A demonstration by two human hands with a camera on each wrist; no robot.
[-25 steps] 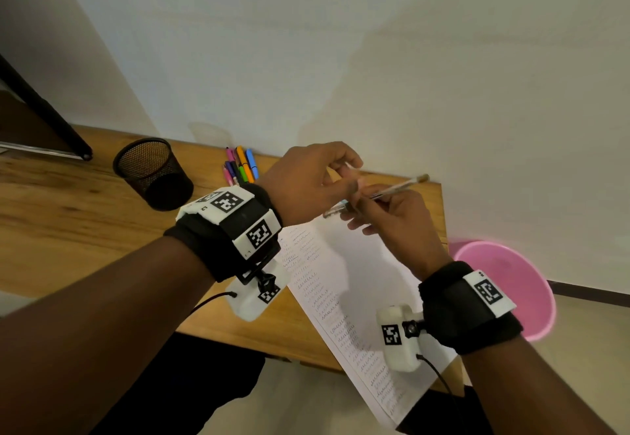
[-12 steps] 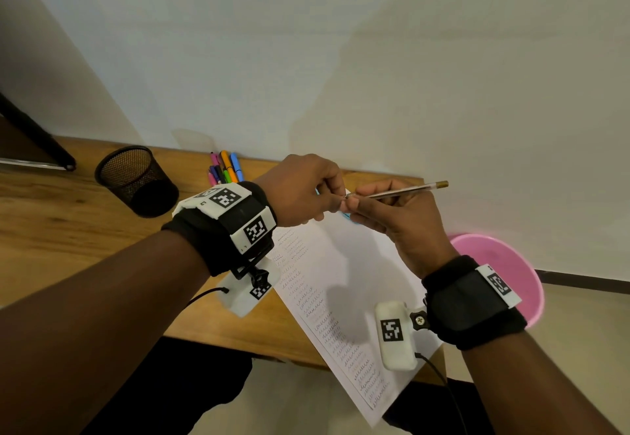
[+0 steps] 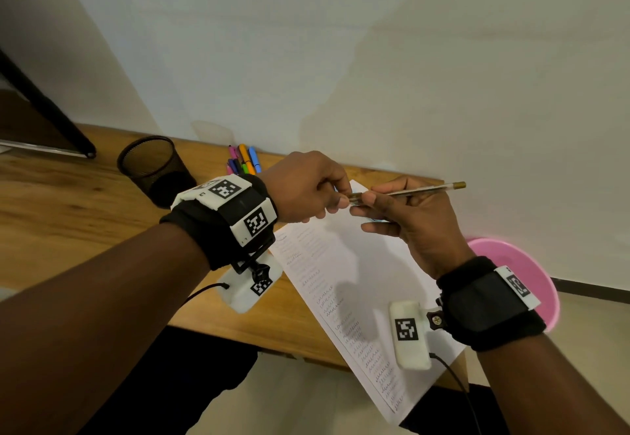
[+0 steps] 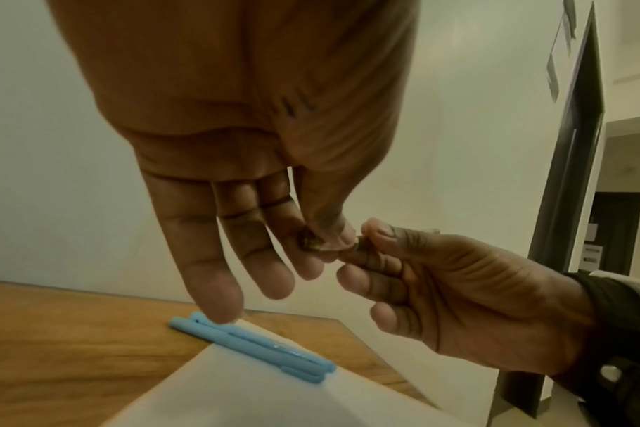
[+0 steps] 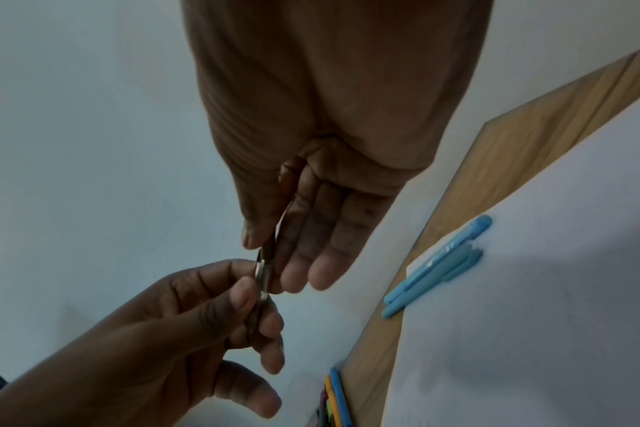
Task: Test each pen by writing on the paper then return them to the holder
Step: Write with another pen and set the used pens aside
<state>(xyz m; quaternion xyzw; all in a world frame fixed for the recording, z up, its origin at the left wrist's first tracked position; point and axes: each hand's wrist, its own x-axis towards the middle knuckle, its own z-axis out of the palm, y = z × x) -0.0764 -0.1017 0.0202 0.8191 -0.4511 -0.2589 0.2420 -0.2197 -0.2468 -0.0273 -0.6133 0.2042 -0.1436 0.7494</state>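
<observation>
A clear pen (image 3: 416, 191) with a gold end is held almost level above the paper (image 3: 358, 264). My right hand (image 3: 368, 202) grips its barrel between thumb and fingers, gold end pointing right. My left hand (image 3: 335, 196) pinches the pen's other end with thumb and forefinger, the other fingers hanging loose. In the left wrist view the pinch (image 4: 318, 242) meets the right hand (image 4: 366, 245). The right wrist view shows the pen (image 5: 263, 271) between both hands. The black mesh holder (image 3: 153, 165) stands at the back left and looks empty.
Several coloured pens (image 3: 243, 160) lie by the wall behind my left wrist. Two light blue pens (image 4: 252, 346) lie on the paper's far corner. A pink bin (image 3: 521, 271) sits on the floor beyond the desk's right edge. A dark slanted bar (image 3: 47, 110) stands far left.
The pen has swung from tilted to almost level. My left hand's thumb and forefinger have closed on its near end, and both hands have stayed together above the paper.
</observation>
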